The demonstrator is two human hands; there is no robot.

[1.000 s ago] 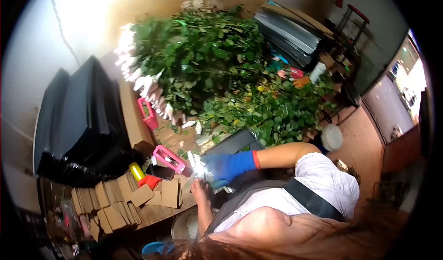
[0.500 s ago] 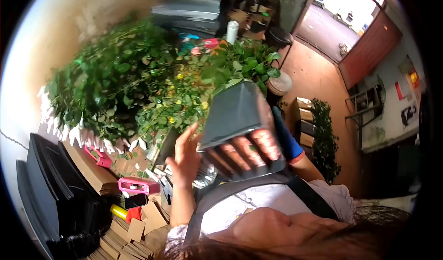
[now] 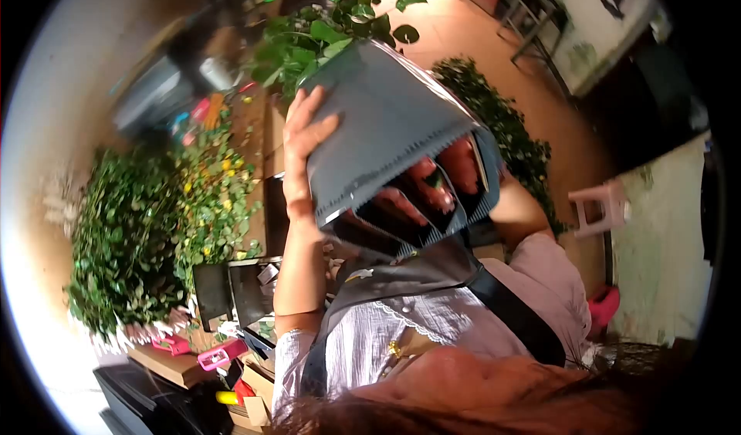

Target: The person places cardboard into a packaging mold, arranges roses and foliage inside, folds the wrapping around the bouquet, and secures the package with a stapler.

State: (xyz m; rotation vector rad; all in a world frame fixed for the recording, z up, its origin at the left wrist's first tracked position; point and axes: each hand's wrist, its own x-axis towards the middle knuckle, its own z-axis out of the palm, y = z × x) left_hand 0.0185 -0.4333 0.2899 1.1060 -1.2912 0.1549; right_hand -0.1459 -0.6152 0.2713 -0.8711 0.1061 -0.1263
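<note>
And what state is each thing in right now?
Dark grey corrugated wrap: tilted, near end open, reddish contents showing.
Bare left hand: closed against the wrap's side.
Right hand: hidden from view.
Green leaves beyond the wrap: loose, uncovered.
Green leafy stems with white ends: heaped.
Small yellow cylinder: lying on its side.

The dark wrapper (image 3: 386, 118) looks like smooth plastic with a ribbed edge; the shirt (image 3: 347, 354) is crinkled cloth, the stool (image 3: 608, 197) matt plastic.
</note>
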